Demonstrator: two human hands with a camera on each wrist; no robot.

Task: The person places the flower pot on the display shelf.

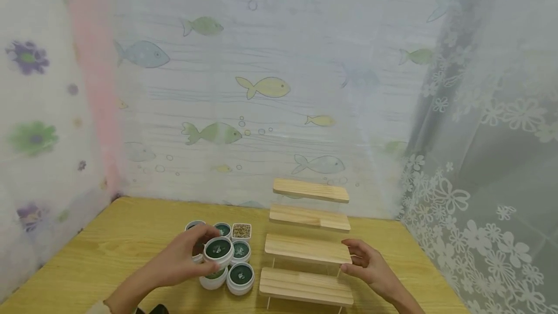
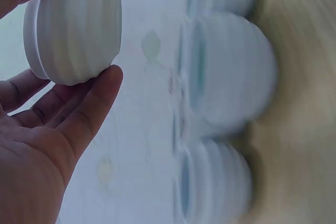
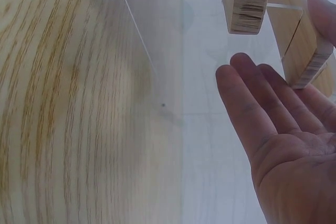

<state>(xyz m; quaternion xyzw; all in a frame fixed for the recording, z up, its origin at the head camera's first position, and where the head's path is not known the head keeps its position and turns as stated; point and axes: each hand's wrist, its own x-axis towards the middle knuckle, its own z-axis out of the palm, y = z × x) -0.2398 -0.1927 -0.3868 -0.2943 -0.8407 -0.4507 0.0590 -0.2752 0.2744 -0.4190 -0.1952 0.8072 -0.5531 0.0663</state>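
My left hand holds a small round white jar with a dark green top, thumb on one side and fingers on the other. The jar is raised over several similar jars that stand grouped on the table; hand and jar partly cover some of them. To their right stands a stepped display stand with pale wooden boards on thin clear supports. My right hand grips the right end of one of its lower boards, thumb at the front edge and a finger behind; the other fingers extend fairly straight.
A small square white dish of brownish bits sits behind the jars. The wooden table ends at a fish-print curtain. A floral sheet hangs on the left, a lacy curtain on the right. A dark object shows at the front edge.
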